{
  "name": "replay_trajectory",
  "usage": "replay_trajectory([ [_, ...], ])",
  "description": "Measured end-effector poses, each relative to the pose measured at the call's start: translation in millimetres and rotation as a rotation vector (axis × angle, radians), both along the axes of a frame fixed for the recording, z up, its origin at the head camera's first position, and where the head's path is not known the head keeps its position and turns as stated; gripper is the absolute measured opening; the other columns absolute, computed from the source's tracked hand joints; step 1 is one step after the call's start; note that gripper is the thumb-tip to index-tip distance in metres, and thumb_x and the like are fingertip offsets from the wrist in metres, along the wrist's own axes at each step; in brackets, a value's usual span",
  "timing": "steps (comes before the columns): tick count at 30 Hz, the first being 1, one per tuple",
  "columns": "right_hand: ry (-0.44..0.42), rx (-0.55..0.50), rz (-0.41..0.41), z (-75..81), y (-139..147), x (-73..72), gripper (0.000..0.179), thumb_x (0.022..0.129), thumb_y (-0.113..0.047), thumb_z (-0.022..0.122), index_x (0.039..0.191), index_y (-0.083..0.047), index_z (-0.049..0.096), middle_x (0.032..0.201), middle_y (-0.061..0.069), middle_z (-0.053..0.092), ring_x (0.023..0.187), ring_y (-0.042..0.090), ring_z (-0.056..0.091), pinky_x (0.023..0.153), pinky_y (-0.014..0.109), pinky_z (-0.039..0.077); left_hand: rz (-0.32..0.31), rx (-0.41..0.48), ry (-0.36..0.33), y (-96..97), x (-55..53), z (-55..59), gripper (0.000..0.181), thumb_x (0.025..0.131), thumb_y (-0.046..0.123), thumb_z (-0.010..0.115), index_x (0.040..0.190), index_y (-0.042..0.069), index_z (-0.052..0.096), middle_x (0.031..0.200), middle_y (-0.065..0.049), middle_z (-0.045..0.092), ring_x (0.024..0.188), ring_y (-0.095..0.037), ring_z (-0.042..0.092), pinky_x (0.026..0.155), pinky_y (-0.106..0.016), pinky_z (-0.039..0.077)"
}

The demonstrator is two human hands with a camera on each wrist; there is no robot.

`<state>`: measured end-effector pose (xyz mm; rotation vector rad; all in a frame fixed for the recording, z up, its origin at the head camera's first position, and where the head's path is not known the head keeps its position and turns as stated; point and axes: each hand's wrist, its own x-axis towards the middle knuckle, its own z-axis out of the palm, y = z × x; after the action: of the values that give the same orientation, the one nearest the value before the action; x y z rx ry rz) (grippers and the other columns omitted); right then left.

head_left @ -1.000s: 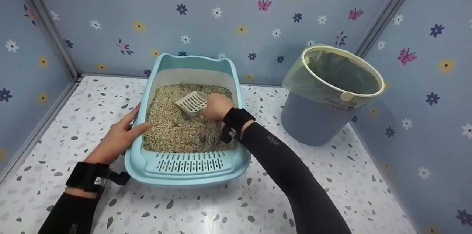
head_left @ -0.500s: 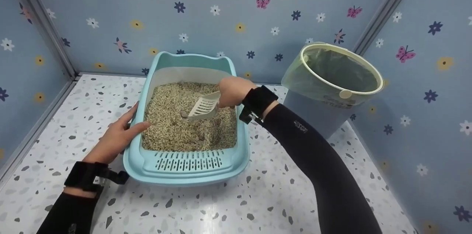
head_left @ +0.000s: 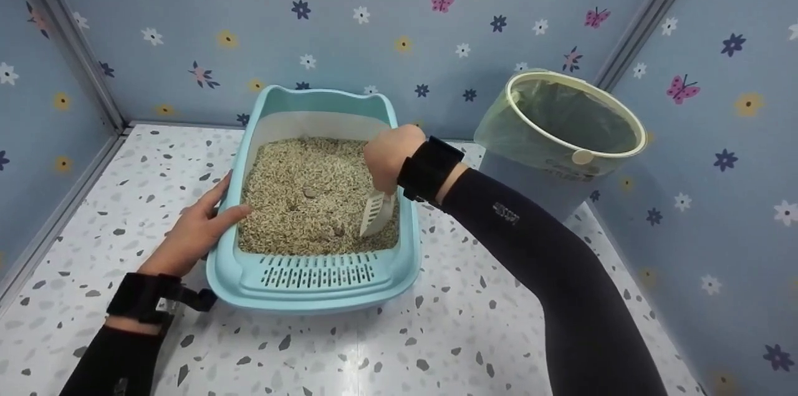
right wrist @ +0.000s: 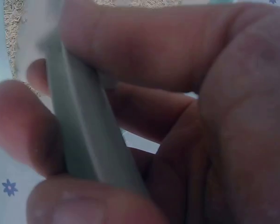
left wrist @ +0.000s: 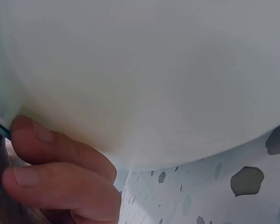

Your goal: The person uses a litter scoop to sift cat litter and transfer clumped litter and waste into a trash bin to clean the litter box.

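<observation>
A light blue litter box point(head_left: 312, 301) stands on the floor, filled with beige pellet litter point(head_left: 280, 196). My left hand point(head_left: 194, 231) grips its left rim, thumb over the top; in the left wrist view the fingers point(left wrist: 70, 186) curl beneath the rim against the pale outer wall. Over the right part of the box, my right hand point(head_left: 393, 153) holds a cream slotted litter scoop point(head_left: 377, 215), its blade tilted steeply with the tip at the litter. The right wrist view shows fingers and thumb wrapped around the scoop's handle point(right wrist: 86, 121). A small dark clump point(head_left: 309, 193) lies mid-litter.
A grey-blue bin point(head_left: 520, 181) with a greenish liner bag point(head_left: 508, 134) and cream ring point(head_left: 583, 157) stands at the right. Flowered blue wall panels point(head_left: 349, 40) enclose the back and sides. The floor point(head_left: 312, 352) is white with grey specks.
My right hand first shifts right and back with the scoop, then the blade swings down toward the front right of the litter. My left hand stays on the rim.
</observation>
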<state>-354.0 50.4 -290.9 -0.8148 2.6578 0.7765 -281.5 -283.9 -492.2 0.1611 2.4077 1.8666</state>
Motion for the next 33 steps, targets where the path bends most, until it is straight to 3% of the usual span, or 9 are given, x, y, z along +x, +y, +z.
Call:
replay_trajectory([
  [7, -0.046, 0.102, -0.014, -8.8, -11.6, 4.8, 0.039, 0.105, -0.030, 0.069, 0.072, -0.022, 0.050, 0.077, -0.003, 0.044, 0.070, 0.016, 0.041, 0.061, 0.037, 0.041, 0.011, -0.020, 0.005, 2.0, 0.8, 2.2, 0.084, 0.113, 0.046, 0.066, 0.177, 0.048, 0.012, 0.140, -0.039, 0.064, 0.094, -0.040, 0.081, 0.070, -0.047, 0.069],
  [11, -0.081, 0.131, -0.034, -14.6, -16.0, 4.9, 0.042, 0.107, -0.035, 0.069, 0.072, -0.022, 0.050, 0.077, -0.004, 0.043, 0.071, 0.016, 0.041, 0.064, 0.037, 0.040, 0.019, -0.022, -0.007, 3.6, 0.5, 2.7, 0.083, 0.113, 0.046, 0.066, 0.177, 0.050, 0.013, 0.126, -0.038, 0.070, 0.086, -0.039, 0.081, 0.061, -0.046, 0.067],
  [16, -0.113, 0.135, -0.054, -21.9, -17.8, 2.1, 0.042, 0.108, -0.033, 0.065, 0.072, -0.021, 0.045, 0.076, -0.003, 0.039, 0.070, 0.016, 0.041, 0.062, 0.035, 0.039, 0.028, -0.031, -0.018, 2.7, 0.6, 2.5, 0.083, 0.113, 0.047, 0.066, 0.177, 0.049, 0.013, 0.125, -0.036, 0.071, 0.086, -0.038, 0.081, 0.060, -0.045, 0.067],
  [25, -0.176, 0.035, -0.057, -33.2, -6.3, -1.3, 0.045, 0.101, -0.018, 0.064, 0.064, -0.022, 0.039, 0.065, -0.006, 0.030, 0.059, 0.014, 0.031, 0.053, 0.032, 0.031, 0.014, -0.040, -0.023, 0.8, -1.9, 3.2, 0.084, 0.114, 0.047, 0.065, 0.177, 0.049, 0.009, 0.129, -0.038, 0.068, 0.086, -0.040, 0.081, 0.063, -0.049, 0.068],
  [29, -0.208, -0.037, -0.081, -37.0, -1.7, -2.7, 0.049, 0.106, -0.024, 0.064, 0.063, -0.022, 0.042, 0.064, -0.006, 0.030, 0.058, 0.014, 0.033, 0.055, 0.033, 0.032, 0.020, -0.042, -0.025, 0.9, -1.4, 2.9, 0.083, 0.114, 0.046, 0.065, 0.177, 0.050, 0.010, 0.126, -0.038, 0.067, 0.081, -0.036, 0.080, 0.061, -0.049, 0.068],
  [33, -0.233, -0.085, -0.089, -40.2, 1.6, -3.6, 0.049, 0.107, -0.022, 0.060, 0.062, -0.022, 0.043, 0.063, -0.007, 0.030, 0.057, 0.014, 0.034, 0.056, 0.033, 0.033, 0.014, -0.030, -0.015, 2.0, -1.5, 1.8, 0.083, 0.114, 0.044, 0.065, 0.177, 0.048, 0.010, 0.142, -0.041, 0.060, 0.089, -0.034, 0.080, 0.068, -0.047, 0.069],
])
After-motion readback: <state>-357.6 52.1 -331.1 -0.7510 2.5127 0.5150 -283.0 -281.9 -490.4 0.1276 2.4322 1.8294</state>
